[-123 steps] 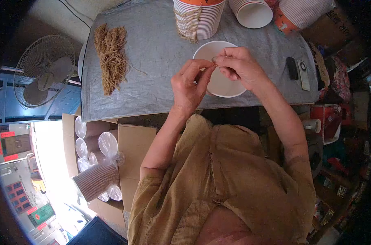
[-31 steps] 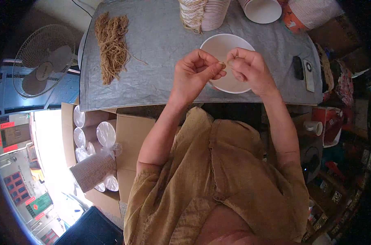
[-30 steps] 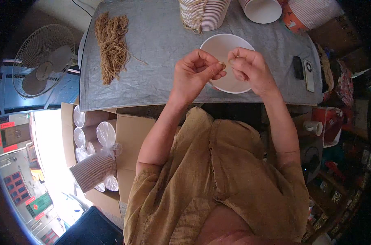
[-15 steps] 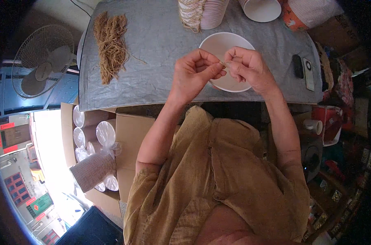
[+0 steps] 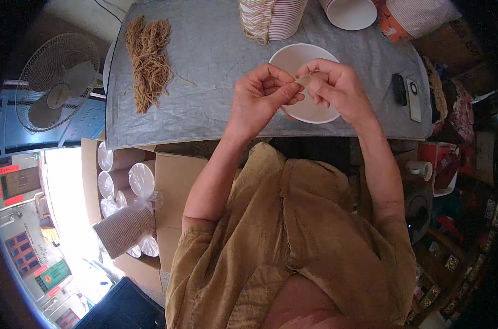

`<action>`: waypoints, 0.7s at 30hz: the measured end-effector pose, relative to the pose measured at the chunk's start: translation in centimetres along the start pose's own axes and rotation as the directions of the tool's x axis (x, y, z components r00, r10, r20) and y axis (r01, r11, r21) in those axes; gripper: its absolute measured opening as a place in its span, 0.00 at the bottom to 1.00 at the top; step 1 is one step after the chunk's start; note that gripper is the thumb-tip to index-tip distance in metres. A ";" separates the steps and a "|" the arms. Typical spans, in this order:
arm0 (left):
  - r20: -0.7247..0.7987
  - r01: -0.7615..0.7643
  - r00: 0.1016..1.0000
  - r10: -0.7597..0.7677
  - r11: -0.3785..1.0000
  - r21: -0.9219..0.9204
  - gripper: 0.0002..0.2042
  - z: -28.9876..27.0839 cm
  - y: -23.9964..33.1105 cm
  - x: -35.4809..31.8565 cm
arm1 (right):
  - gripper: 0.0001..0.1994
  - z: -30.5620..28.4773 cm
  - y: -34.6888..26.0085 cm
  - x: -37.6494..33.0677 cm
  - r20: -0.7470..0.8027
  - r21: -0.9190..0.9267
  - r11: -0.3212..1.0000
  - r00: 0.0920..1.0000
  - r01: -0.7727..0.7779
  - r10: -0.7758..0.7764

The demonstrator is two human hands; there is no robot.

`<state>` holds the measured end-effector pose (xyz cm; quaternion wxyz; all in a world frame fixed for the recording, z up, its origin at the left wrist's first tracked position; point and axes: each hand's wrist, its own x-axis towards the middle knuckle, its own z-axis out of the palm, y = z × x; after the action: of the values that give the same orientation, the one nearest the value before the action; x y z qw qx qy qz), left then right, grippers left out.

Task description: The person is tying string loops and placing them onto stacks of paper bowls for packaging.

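My left hand (image 5: 265,96) and my right hand (image 5: 336,90) meet above a white paper tub (image 5: 306,112), their fingertips almost touching. Both are closed in a pinch. Something small and pale shows between the fingertips, too small to name. Part of the tub's rim and inside is hidden by my hands. On the left of the table lies a bundle of brown twine strands (image 5: 148,63), with one loose strand trailing to its right. Behind the tub stands a stack of striped paper tubs (image 5: 284,19), with more twine draped over its left side.
At the back right are a tub on its side (image 5: 352,13) and a wrapped striped stack (image 5: 421,16). A pale device (image 5: 414,98) and a dark one (image 5: 400,89) lie at the table's right. Left are a fan (image 5: 57,93) and a carton (image 5: 177,181) beside plastic-wrapped tub stacks.
My right hand has shifted slightly, its fingers moving up and over at the pinch. My left hand stays almost still. The tub has moved a touch to the right.
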<state>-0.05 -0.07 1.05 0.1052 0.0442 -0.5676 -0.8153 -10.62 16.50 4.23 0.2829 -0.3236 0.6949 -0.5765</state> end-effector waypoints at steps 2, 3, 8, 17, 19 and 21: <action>0.012 0.007 1.000 -0.007 1.000 0.002 0.04 0.0 0.1 0.0 | 0.07 0.0 0.1 0.0 0.008 -0.017 1.000 1.000 -0.010 0.011; 0.010 0.006 1.000 -0.006 1.000 0.002 0.04 0.0 0.0 0.0 | 0.07 0.0 0.1 0.0 0.010 -0.017 1.000 1.000 -0.010 0.011; 0.015 0.007 1.000 -0.007 1.000 -0.004 0.04 -0.2 -0.5 0.0 | 0.06 0.1 0.8 0.1 -0.033 0.114 0.993 0.999 -0.034 0.038; 0.037 0.070 0.997 -0.069 0.997 -0.023 0.10 0.0 0.0 -0.1 | 0.07 -0.2 0.7 0.4 -0.151 0.172 0.985 0.988 0.009 0.017; 0.061 0.053 0.997 -0.054 0.998 0.017 0.12 0.0 -0.2 -0.1 | 0.06 -0.1 0.5 0.5 -0.160 0.176 0.984 0.987 0.034 -0.005; 0.085 0.039 0.995 -0.044 0.997 0.060 0.14 0.0 0.3 0.1 | 0.06 0.1 0.1 0.6 -0.171 0.183 0.981 0.985 0.058 -0.026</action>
<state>-0.07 -0.18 1.29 0.0622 0.0236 -0.5943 -0.8015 -10.89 15.96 4.10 0.2401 -0.2604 0.6519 -0.6705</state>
